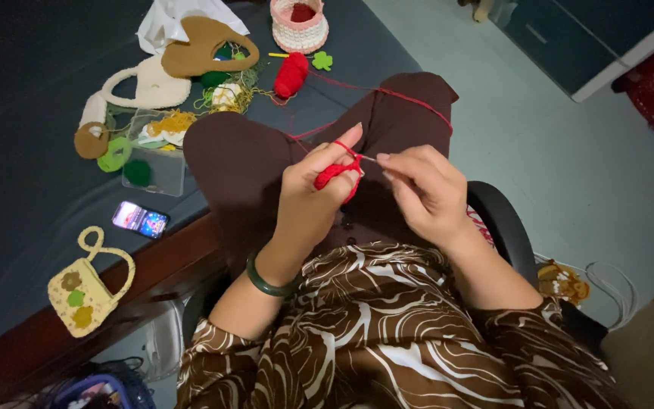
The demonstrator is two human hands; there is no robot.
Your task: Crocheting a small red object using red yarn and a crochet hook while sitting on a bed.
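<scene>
My left hand pinches a small red crochet piece above my lap, with red yarn looped over its raised forefinger. My right hand holds a thin crochet hook whose tip meets the red piece. A red strand runs from the work over my brown-clad knee back to a red yarn ball on the dark surface. A green bangle sits on my left wrist.
On the dark surface to the left lie a phone, a small yellow crochet bag, a brown bag handle piece, a cream handle, a pink-and-white crochet basket and green bits. A black chair arm is at right.
</scene>
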